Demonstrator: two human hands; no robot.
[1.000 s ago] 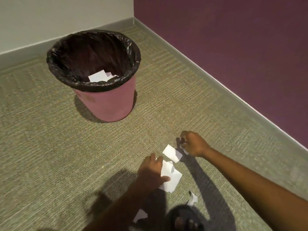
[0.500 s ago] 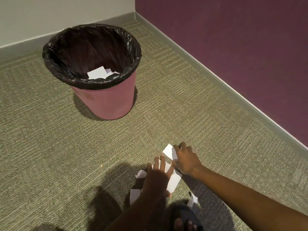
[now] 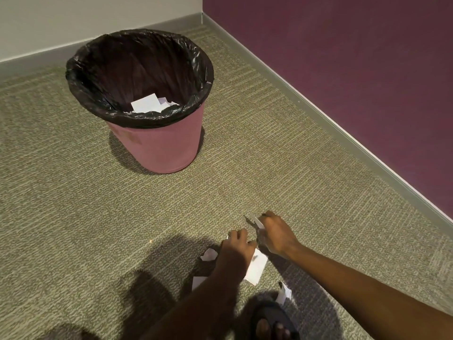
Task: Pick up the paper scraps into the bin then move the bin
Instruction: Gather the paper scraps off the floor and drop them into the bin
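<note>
A pink bin with a black liner stands on the carpet at upper left, with white paper scraps lying inside. Low in the view, my right hand pinches a white scrap lifted on edge. My left hand has its fingers curled onto a larger white scrap on the carpet. More scraps lie around it: one to the left, one under my forearm, one by my foot.
A purple wall with a grey skirting board runs along the right; a pale wall closes the back. My foot in a dark sandal is at the bottom edge. Carpet stretches between the bin and my hands.
My right hand has taken hold of the small scrap and tipped it up off the carpet. My left hand's fingers have curled on the larger scrap.
</note>
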